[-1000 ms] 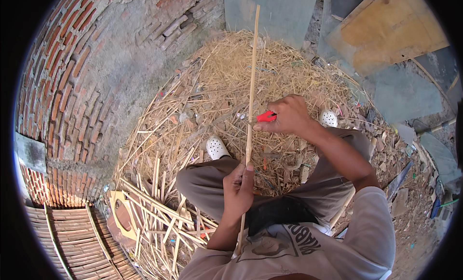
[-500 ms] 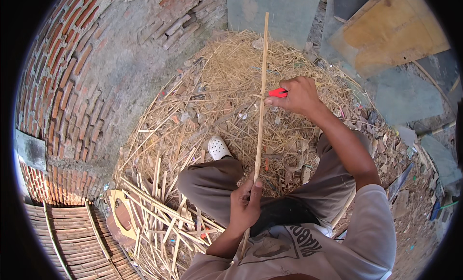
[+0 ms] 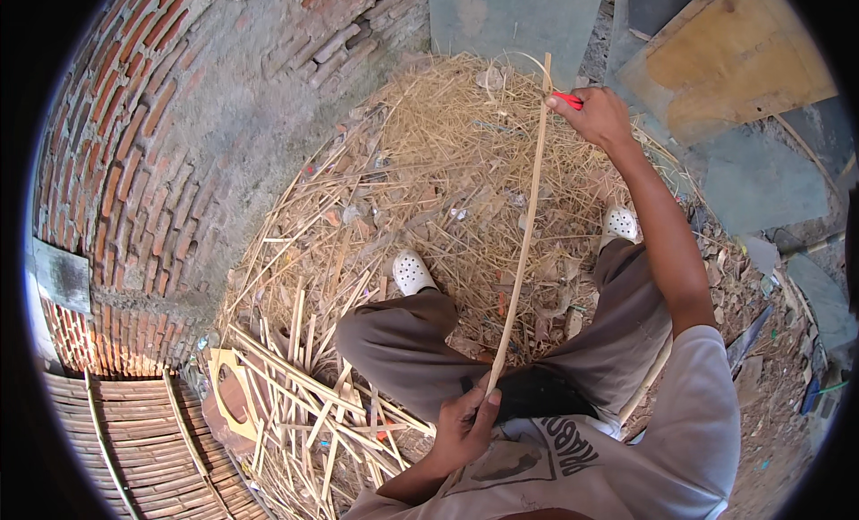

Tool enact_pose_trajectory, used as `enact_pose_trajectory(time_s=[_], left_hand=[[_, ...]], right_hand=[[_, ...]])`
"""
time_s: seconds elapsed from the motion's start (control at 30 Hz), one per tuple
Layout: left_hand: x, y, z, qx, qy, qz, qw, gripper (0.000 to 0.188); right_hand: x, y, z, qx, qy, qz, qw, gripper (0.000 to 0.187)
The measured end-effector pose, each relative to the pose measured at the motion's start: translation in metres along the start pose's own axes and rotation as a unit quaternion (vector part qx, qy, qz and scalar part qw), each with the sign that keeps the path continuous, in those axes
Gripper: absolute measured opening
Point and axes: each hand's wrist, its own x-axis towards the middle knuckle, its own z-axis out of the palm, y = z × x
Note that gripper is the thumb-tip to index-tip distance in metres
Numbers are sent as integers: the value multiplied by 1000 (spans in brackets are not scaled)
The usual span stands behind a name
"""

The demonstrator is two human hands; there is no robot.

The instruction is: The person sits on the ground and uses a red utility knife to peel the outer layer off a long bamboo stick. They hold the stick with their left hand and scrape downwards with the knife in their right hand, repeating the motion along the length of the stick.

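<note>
A long, pale bamboo strip (image 3: 523, 256) runs away from my lap, leaning slightly to the right. Close to my body, my left hand (image 3: 467, 421) is closed around its near end. Out near the far end, my right hand (image 3: 598, 115) grips a red-handled knife (image 3: 567, 99). The knife's blade is too small to make out where it meets the strip. From that spot a thin curled shaving (image 3: 519, 56) arcs off to the left.
Many cut strips (image 3: 313, 404) lie piled at my left, beside a slatted bamboo panel (image 3: 152, 439). Shavings (image 3: 447, 117) cover the ground ahead. A brick wall (image 3: 134, 162) rises on the left; flat sheets (image 3: 734, 55) lean at the far right. My white clogs (image 3: 412, 272) rest among the shavings.
My right hand has slid the knife outward along the strip, away from me, to near its far end. The shaving has grown longer. The strip's far end has swung right.
</note>
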Motion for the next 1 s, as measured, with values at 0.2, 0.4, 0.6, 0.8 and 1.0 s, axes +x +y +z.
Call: enact_pose_trajectory(time_s=[0.2, 0.4, 0.6, 0.8, 1.0], left_hand=[[-17, -7, -11, 11, -46, -64, 997, 33], [-31, -25, -9, -80, -52, -40, 995, 29], [40, -22, -28, -199, 27, -46, 978, 38], [100, 5, -19, -265, 24, -4, 964, 35], [106, 3, -11, -206, 34, 34, 977, 32]], right_hand=[[19, 29, 5, 8, -18, 119, 993, 89], [35, 139, 10, 81, 12, 279, 957, 97], [-41, -11, -11, 78, -119, 75, 987, 87], [-136, -102, -5, 82, -187, -211, 956, 69], [-140, -101, -4, 56, -171, -216, 960, 70]])
